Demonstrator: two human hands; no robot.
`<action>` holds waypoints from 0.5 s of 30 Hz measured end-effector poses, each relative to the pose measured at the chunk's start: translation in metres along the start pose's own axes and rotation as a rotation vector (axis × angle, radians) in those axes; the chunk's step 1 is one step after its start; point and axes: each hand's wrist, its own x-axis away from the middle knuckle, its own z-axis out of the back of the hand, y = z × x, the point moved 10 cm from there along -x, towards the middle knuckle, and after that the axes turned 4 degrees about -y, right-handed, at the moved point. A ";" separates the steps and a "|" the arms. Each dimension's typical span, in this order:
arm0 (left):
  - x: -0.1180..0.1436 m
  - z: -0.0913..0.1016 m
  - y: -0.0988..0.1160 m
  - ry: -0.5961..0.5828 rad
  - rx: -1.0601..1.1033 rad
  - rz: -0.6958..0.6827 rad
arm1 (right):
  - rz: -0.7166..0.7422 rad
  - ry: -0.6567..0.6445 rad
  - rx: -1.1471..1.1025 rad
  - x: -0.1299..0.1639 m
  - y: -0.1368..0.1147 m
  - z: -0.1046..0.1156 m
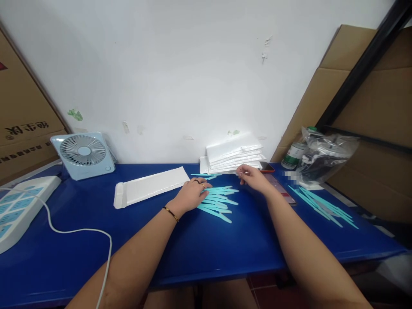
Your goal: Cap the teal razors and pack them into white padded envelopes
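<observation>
Left hand rests on teal sticks, fingers apart; right hand curls beside white envelopes, grip unclear

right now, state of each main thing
Pale blue square fan: upright, running unclear
White power strip: sockets up
White rectangular mailer: lying flat
Stacked white mailers: uneven
Thin turquoise strips, centre: fanned under left hand
Right hand: fingers curled
Clear plastic bag: crumpled
Clear green labelled bottle: upright
</observation>
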 end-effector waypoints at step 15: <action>0.002 0.006 -0.006 -0.067 0.061 0.024 | -0.026 -0.039 0.031 -0.001 0.003 -0.003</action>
